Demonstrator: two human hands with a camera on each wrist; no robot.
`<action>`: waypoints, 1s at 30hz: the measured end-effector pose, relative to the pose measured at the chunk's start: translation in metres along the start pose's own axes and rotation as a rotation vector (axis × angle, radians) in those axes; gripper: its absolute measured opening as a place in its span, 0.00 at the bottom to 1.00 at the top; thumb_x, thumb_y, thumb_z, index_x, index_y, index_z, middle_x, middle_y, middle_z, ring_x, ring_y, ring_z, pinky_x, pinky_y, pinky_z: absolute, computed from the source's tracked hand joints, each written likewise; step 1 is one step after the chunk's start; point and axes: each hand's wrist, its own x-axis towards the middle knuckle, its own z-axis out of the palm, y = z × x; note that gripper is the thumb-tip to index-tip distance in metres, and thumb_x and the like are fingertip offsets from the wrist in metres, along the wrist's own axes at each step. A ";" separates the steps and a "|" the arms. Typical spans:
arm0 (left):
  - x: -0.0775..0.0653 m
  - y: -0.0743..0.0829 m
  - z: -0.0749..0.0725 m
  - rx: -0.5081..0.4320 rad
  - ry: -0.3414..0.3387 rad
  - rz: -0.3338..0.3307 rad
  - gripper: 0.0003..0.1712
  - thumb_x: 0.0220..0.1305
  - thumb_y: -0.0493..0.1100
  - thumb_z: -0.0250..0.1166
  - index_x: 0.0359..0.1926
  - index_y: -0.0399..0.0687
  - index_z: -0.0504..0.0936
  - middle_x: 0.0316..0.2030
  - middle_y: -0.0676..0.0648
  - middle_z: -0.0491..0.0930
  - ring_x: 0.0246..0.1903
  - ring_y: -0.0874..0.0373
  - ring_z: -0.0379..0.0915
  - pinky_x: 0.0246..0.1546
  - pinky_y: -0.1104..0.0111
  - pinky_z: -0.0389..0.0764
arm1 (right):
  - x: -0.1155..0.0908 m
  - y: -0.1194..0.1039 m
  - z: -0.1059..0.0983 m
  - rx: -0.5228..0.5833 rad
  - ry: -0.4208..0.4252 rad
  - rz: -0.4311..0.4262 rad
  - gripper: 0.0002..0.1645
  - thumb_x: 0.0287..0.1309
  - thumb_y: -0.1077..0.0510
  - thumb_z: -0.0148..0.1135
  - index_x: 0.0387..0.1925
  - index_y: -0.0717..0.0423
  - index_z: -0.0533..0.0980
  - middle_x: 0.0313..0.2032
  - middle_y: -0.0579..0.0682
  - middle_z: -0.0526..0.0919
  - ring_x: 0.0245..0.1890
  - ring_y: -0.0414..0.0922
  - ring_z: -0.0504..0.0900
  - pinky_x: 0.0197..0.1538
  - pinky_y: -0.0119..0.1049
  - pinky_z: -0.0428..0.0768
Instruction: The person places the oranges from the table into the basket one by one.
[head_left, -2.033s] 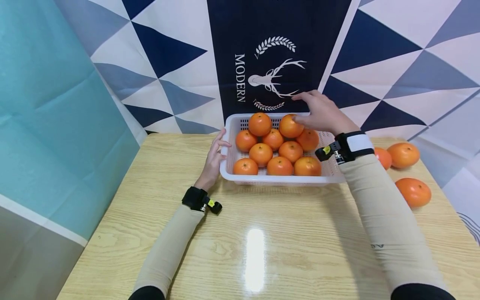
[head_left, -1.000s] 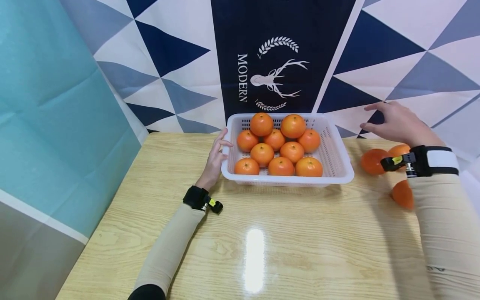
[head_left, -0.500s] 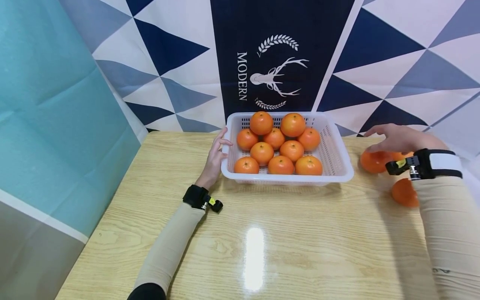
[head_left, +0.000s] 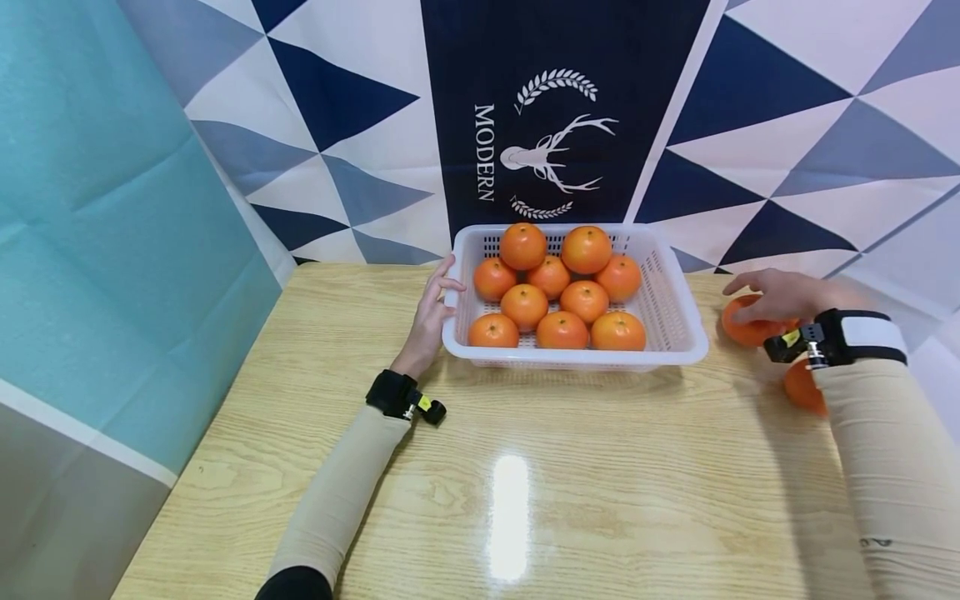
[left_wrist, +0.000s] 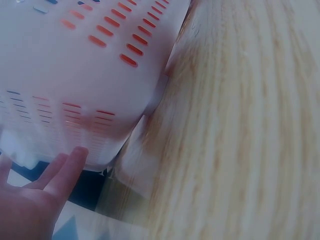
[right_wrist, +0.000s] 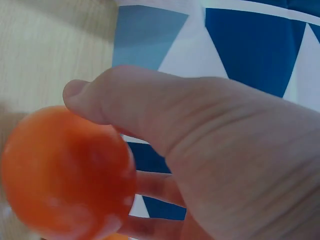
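My left hand point(head_left: 426, 323) rests against the left end of a white perforated plastic basket point(head_left: 686, 321), fingers at its rim. In the left wrist view, its fingers point(left_wrist: 67, 172) lie near the slotted wall. Several oranges point(head_left: 562, 331) sit in the basket, two of them stacked on top at the back. To the right of the basket, my right hand point(head_left: 783, 293) grips an orange point(head_left: 742, 332) on the table. The right wrist view has the thumb on one side of that orange point(right_wrist: 67, 172), with the fingers partly hidden behind it.
Another orange point(head_left: 804, 387) lies nearer on the table, partly covered by the right wrist. A further orange behind the right hand is mostly hidden. The wooden table point(head_left: 600, 467) meets a patterned cloth backdrop point(head_left: 780, 158) just behind the basket.
My right hand has left the oranges in the basket, moved right, and come down onto an orange on the table, which it now grips. The left hand stays at the basket.
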 end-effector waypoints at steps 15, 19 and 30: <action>0.009 -0.027 -0.008 -0.016 -0.004 -0.002 0.21 0.63 0.38 0.52 0.53 0.56 0.83 0.91 0.60 0.54 0.90 0.49 0.52 0.79 0.48 0.75 | 0.002 0.004 0.005 0.039 -0.083 0.050 0.46 0.72 0.42 0.74 0.74 0.71 0.70 0.56 0.74 0.76 0.46 0.61 0.79 0.43 0.43 0.80; -0.002 0.009 0.002 0.018 0.004 0.001 0.21 0.63 0.39 0.50 0.54 0.49 0.82 0.92 0.46 0.52 0.90 0.41 0.50 0.80 0.47 0.74 | 0.003 0.005 0.005 0.040 -0.091 0.054 0.47 0.72 0.42 0.74 0.74 0.71 0.70 0.55 0.73 0.77 0.46 0.60 0.79 0.42 0.43 0.80; 0.003 -0.010 -0.002 0.012 -0.009 0.013 0.21 0.65 0.41 0.51 0.55 0.52 0.82 0.92 0.51 0.52 0.90 0.44 0.52 0.77 0.50 0.78 | 0.001 0.004 0.010 0.055 -0.075 0.037 0.45 0.71 0.42 0.75 0.72 0.69 0.71 0.50 0.67 0.77 0.38 0.54 0.78 0.38 0.43 0.79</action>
